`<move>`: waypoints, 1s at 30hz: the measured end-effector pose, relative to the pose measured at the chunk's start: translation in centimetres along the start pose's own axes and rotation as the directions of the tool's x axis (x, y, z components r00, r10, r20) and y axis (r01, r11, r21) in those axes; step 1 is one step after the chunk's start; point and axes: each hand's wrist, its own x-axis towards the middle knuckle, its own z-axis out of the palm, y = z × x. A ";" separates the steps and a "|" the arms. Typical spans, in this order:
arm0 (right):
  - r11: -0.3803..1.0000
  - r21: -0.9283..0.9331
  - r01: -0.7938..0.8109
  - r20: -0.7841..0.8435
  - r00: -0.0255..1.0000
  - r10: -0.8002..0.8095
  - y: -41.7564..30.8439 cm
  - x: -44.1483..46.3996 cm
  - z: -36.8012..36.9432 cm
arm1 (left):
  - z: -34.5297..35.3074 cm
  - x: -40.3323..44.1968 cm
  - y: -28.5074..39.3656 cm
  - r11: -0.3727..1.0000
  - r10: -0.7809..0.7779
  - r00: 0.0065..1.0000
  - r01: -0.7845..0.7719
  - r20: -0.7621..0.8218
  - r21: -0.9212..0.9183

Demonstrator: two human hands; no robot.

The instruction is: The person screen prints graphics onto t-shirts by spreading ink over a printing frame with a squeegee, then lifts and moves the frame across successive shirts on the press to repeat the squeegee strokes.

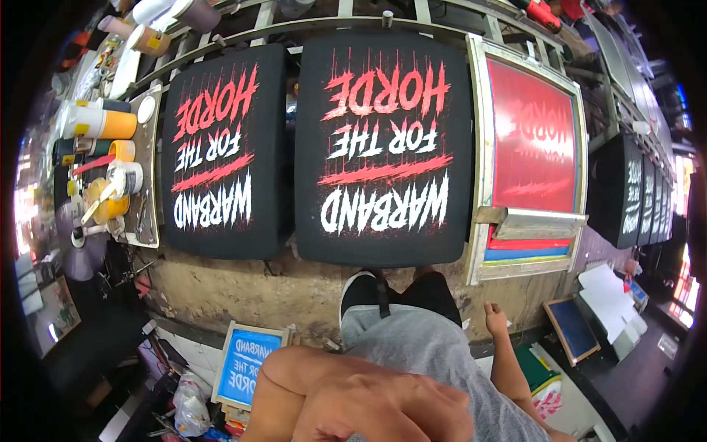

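My right hand (496,319) hangs beside my grey shirt, below the red-inked screen frame (477,162). Its fingers look curled, with nothing visible in them. My left arm bends across my body at the bottom, close to the camera. The left hand (434,409) lies over the shirt; its fingers are too unclear to read. In front of me, a large black printed panel (383,247) and a second black panel (213,247) carry red and white lettering. A metal-edged squeegee (541,224) rests across the screen's lower part.
Ink containers (99,121) and a white tub (125,178) with a stick stand at left. A blue screen (254,353) leans below. More black printed panels (630,191) line the right, above a small dark-blue frame (571,331). Metal rails (339,22) run behind the panels.
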 end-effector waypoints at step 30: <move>0.997 0.076 0.014 -0.013 1.000 -0.014 -3.2 1.3 2.7 | -8.1 -3.0 9.0 0.672 -0.546 0.803 0.591 -0.240 0.447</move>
